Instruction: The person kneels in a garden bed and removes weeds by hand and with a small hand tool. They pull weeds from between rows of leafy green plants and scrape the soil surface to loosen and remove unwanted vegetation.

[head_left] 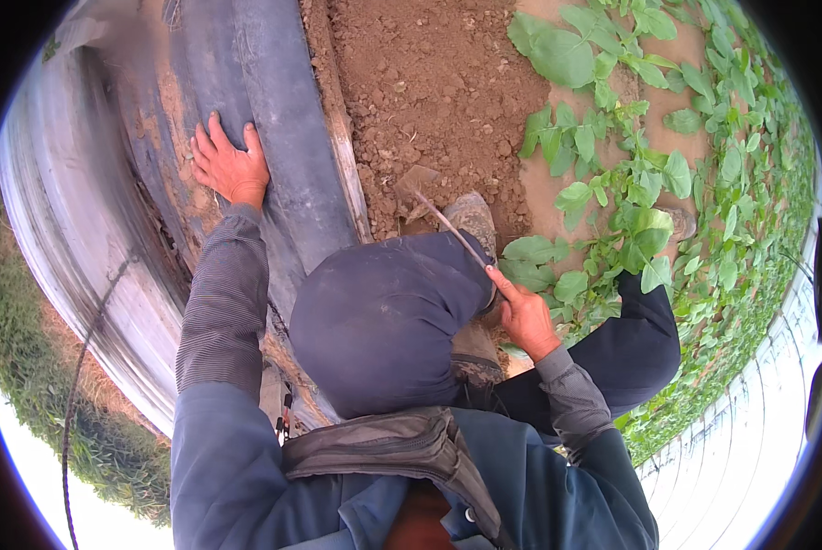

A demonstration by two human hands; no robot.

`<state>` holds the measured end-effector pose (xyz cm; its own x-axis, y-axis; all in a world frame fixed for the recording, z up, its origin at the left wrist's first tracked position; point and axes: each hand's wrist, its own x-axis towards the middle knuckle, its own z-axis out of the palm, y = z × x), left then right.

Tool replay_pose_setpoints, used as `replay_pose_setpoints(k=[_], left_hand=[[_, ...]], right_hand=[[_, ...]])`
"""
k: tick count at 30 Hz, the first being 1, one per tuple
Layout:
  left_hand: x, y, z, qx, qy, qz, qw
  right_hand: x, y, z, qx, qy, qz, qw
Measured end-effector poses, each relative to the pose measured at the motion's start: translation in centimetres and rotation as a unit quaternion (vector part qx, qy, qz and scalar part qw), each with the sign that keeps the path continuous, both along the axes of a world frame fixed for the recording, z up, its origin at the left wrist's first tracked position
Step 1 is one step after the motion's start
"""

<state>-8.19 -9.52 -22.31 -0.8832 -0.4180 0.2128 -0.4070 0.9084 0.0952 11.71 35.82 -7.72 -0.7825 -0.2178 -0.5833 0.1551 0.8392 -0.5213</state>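
Observation:
My left hand (230,165) lies palm down with fingers spread on a dark plastic sheet (283,130), which runs along the left of the soil. In my right hand (524,316) is the thin handle of a hoe-like hand tool (452,230), the index finger stretched along it. The tool reaches up and left, and its flat, soil-covered blade (416,179) rests at the loose brown soil (438,89), close to my muddy shoe (471,212). The blade's exact shape is hard to tell under the dirt.
Leafy green plants (648,179) grow along the right, some beside my bent leg. A narrow pale edging strip (342,151) separates soil from sheet. Farther left are a translucent plastic film (94,206), a dark cord (81,364) and grass (39,357). My knee (376,323) is at the centre.

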Motion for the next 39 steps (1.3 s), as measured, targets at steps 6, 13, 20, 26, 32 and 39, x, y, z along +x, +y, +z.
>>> replay_pose_setpoints(k=[6, 13, 20, 26, 32, 39], left_hand=[[0.2, -0.4, -0.2, -0.016, -0.007, 0.007, 1.000], [0.0, -0.4, -0.4, -0.016, 0.007, 0.000, 1.000], [0.1, 0.0, -0.1, -0.023, -0.006, 0.004, 1.000], [0.3, -0.2, 0.3, -0.027, -0.010, 0.002, 1.000], [0.0, 0.3, 0.8, -0.028, -0.025, 0.010, 0.999], [-0.3, 0.5, 0.9, -0.029, -0.033, 0.017, 0.999]], right_hand=[[2.3, 2.4, 1.4, 0.030, -0.014, -0.053, 0.998], [-7.1, -3.4, -4.8, -0.061, 0.081, -0.128, 0.987], [-13.3, -6.4, -4.4, -0.095, 0.195, -0.216, 0.952], [-3.3, -1.6, -6.1, -0.012, 0.130, -0.250, 0.959], [-18.4, -4.2, -10.9, -0.023, 0.139, -0.240, 0.960], [-37.7, -9.0, -9.0, -0.047, 0.171, -0.206, 0.962]])
